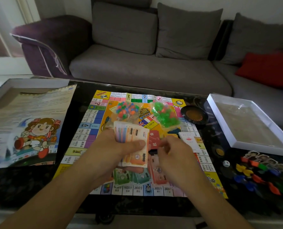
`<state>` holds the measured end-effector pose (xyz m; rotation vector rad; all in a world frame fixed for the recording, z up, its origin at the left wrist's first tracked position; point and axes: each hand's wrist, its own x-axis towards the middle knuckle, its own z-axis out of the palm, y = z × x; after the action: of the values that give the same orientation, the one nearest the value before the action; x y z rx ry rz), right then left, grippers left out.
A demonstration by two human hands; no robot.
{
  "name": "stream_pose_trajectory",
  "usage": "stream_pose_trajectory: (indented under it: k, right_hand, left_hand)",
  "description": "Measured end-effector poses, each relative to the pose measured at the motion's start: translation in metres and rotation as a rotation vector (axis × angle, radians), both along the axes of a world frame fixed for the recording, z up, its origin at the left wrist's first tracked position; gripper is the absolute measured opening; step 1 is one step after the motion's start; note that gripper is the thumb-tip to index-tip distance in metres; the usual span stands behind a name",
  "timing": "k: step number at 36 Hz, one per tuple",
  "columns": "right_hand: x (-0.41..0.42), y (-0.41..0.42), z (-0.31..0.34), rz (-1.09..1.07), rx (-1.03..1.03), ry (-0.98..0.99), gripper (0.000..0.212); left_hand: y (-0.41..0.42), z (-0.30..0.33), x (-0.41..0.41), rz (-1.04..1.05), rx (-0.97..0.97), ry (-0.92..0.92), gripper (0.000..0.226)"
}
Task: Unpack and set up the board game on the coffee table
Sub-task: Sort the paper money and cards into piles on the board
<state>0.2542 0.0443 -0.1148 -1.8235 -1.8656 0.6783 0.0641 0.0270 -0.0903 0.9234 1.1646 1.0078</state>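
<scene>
While my left hand (121,146) grips the stack of play money (134,142), right hand (172,149) fingers curl empty; next, deal notes onto the board (81,129).

Game board (94,129) lies flat, unfolded on the coffee table (30,182); paper money (132,139) fanned above it.

Single head-worn wide-angle view, looking forward and down from close above the surface (30,182). Hands (121,146) near, low centre; game board (94,123) just beyond; sofa (137,70) farther off at 12 o'clock.
</scene>
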Motion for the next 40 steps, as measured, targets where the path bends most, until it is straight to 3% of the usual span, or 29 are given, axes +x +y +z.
stream_pose_trajectory:
  k: [2, 4, 11, 17, 20, 28, 33, 40]
  right_hand:
    - [0.003, 0.002, 0.009, -0.013, -0.144, 0.483, 0.013]
    - [0.003, 0.0, 0.014, 0.025, -0.234, 0.768, 0.021]
    - [0.005, 0.002, 0.01, 0.029, -0.071, 0.622, 0.027]
    - [0.012, 0.002, 0.013, 0.01, -0.08, 0.683, 0.021]
    - [0.008, -0.002, 0.016, 0.043, -0.117, 0.714, 0.003]
    - [0.01, -0.002, 0.019, 0.035, -0.081, 0.726, 0.012]
    - [0.008, -0.003, 0.021, 0.037, -0.156, 0.881, 0.011]
    - [0.005, -0.002, 0.013, 0.087, -0.125, 0.842, 0.013]
  left_hand:
    - [-0.001, -0.002, 0.002, -0.009, 0.019, 0.019, 0.019]
    - [-0.002, -0.004, 0.005, -0.04, 0.037, 0.031, 0.018]
    - [-0.002, 0.001, 0.007, -0.144, -0.044, -0.08, 0.019]
    - [-0.002, 0.001, 0.007, -0.128, 0.007, -0.096, 0.027]
    - [-0.003, 0.0, 0.009, -0.112, 0.03, -0.085, 0.024]
    - [-0.003, 0.004, 0.007, -0.089, -0.007, -0.086, 0.022]
    - [-0.003, 0.004, 0.006, -0.058, 0.036, -0.064, 0.019]
    - [-0.003, 0.002, 0.006, -0.037, 0.066, -0.035, 0.017]
